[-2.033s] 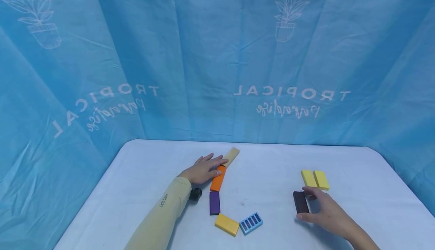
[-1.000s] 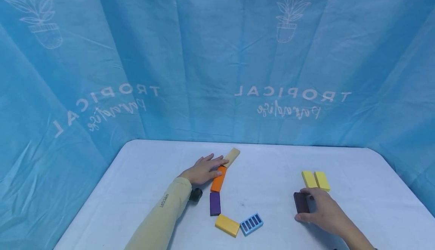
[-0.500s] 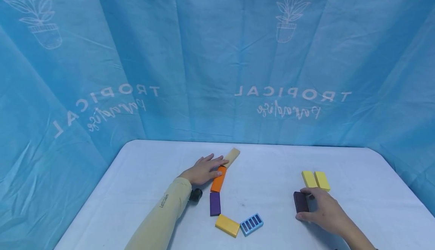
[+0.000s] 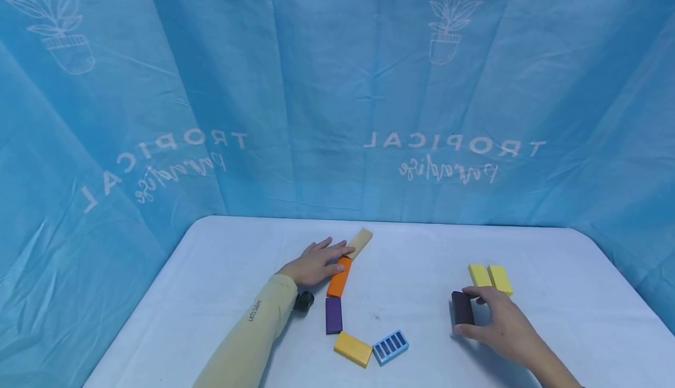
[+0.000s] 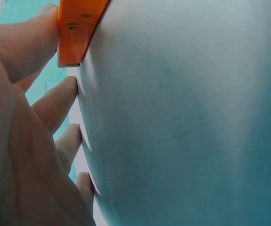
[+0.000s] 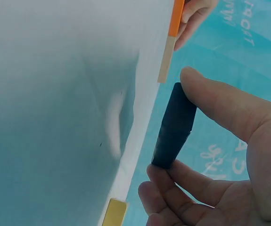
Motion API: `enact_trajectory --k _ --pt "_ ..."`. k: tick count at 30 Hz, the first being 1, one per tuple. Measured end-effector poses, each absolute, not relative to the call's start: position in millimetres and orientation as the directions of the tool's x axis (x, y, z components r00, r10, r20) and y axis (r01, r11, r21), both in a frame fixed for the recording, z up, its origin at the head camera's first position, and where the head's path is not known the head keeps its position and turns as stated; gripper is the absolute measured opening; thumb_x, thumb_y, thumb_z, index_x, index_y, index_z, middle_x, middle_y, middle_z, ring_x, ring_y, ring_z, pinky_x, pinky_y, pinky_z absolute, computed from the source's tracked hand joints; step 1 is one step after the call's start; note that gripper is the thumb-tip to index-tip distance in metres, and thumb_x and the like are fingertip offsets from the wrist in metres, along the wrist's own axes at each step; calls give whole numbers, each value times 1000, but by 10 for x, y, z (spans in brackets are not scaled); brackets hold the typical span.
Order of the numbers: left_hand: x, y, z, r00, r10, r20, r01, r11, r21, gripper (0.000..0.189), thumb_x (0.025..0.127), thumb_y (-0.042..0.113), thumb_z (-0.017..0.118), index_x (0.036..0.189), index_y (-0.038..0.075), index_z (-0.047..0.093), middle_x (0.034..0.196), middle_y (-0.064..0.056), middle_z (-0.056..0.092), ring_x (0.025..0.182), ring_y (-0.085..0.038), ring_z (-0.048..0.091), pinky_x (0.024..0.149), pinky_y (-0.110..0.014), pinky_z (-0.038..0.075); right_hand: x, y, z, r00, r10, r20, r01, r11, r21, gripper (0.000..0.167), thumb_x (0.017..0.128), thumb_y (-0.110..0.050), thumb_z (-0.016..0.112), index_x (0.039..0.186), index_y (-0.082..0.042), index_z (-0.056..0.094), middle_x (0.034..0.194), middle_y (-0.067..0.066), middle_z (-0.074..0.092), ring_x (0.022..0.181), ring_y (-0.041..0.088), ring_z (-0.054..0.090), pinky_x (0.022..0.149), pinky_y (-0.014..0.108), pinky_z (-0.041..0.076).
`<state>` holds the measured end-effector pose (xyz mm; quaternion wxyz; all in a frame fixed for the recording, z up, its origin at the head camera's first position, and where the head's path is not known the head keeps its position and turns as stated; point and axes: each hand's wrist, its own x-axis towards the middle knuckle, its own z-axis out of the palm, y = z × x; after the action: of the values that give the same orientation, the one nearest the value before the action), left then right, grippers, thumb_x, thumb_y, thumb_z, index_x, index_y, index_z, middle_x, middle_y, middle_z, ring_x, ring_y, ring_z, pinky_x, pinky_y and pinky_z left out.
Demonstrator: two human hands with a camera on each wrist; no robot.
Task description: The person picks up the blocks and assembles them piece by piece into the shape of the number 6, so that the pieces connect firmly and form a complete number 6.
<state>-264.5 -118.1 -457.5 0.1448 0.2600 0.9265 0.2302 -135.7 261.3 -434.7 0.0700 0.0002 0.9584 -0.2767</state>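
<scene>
Between the thumb and fingers of my right hand (image 4: 501, 323) is a dark, nearly black rectangular block (image 4: 463, 308), pinched at its two ends. The right wrist view shows the same dark block (image 6: 174, 126) lifted off the cloth. My left hand (image 4: 315, 263) lies with spread, fairly straight fingers over the joint of an orange block (image 4: 338, 282) and a beige block (image 4: 361, 242). In the left wrist view its thumb touches the side of the orange block (image 5: 81, 28), while the other fingertips rest on the cloth.
A purple block (image 4: 334, 316), a yellow-orange block (image 4: 353, 349) and a light blue slotted block (image 4: 390, 347) continue a curved row. Two pale yellow blocks (image 4: 499, 279) lie beyond my right hand. A white cloth (image 4: 411, 271) covers the table; a blue printed curtain (image 4: 327, 95) hangs behind.
My right hand has raised the dark block off the table and shifted it slightly left and away from me. The left hand and the row of blocks stay put.
</scene>
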Motion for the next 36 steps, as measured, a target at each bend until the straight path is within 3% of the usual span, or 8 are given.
enact_trajectory --k 20,36 --pt "-2669 -1176 -4602 -826 541 -158 410 769 490 50 106 34 50 154 29 43 163 0 31 153 -32 13 122 -55 7 -1345 2372 -4306 -991 -28 -132 52 823 -565 90 67 -53 89 137 -6 58 132 15 59 116 32 56 91 56 50" --pt "-2652 -1188 -4592 -826 543 -154 412 767 493 49 106 33 51 154 29 43 163 -1 31 153 -34 14 122 -56 8 -1312 2145 -4357 -994 -73 -78 -18 836 -549 84 66 -55 89 131 -9 62 124 7 62 113 25 58 92 54 50"
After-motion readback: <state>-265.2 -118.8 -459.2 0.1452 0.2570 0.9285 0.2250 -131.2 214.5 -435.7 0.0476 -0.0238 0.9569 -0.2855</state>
